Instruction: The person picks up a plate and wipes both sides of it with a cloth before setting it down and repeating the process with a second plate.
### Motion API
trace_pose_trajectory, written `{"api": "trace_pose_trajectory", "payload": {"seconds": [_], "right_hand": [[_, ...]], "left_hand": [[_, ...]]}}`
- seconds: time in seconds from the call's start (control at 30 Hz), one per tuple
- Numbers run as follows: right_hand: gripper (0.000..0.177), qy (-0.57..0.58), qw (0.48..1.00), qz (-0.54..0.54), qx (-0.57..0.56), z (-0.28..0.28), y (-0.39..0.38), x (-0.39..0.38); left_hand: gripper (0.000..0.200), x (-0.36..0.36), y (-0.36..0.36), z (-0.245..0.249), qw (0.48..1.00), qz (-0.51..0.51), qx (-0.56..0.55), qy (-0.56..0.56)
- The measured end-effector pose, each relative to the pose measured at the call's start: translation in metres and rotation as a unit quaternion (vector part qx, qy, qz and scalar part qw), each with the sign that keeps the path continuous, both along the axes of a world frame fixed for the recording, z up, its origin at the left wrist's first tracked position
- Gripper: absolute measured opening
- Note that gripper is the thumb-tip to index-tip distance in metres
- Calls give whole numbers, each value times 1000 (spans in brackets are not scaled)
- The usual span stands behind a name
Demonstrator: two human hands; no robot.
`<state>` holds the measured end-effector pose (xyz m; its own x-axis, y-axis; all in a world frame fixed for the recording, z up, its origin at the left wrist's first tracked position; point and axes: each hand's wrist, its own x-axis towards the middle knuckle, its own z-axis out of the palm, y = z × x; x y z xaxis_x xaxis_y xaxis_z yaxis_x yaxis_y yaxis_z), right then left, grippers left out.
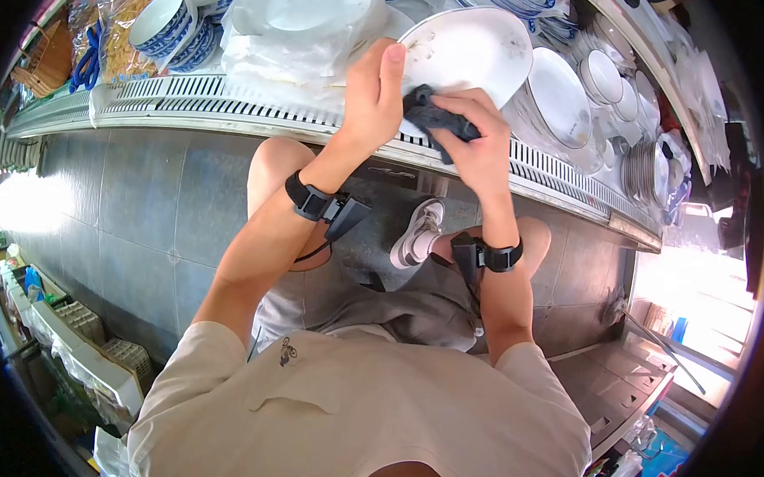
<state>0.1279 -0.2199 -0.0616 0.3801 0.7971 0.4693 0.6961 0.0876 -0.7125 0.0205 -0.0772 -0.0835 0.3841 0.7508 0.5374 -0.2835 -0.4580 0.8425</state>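
Observation:
A white oval plate (473, 52) with faint floral marks is held tilted above the shelf's slotted front edge. My left hand (376, 91) grips its left rim, with the thumb on the plate's face. Below the plate, my right hand (476, 134) is closed on a dark cloth (435, 117), which touches or lies very near the plate's lower edge. Both wrists wear black straps with small devices.
Stacked wrapped plates (301, 34), blue-and-white bowls (160, 25), white plates (559, 97) and small bowls (602, 76) stand on the shelf (210, 94). Below are the grey tiled floor (139, 196) and my knees. Crates (125, 360) stand at the lower left.

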Motion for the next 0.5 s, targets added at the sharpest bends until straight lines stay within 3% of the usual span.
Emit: {"api": "trace_pose_trajectory", "payload": {"seconds": [0.13,0.23,0.33,0.5], "right_hand": [[35,-144,973,-173,52,-8,-5,32],[34,-163,944,-270,95,-12,-1,38],[34,-164,952,-238,104,-23,6,18],[33,-17,991,-100,82,-36,17,-13]], "left_hand": [[46,-4,11,-1,1000,14,18,8],[46,-9,4,7,998,15,26,49],[46,-5,4,8,998,28,40,36],[44,-3,14,-1,996,83,-18,-9]]}}
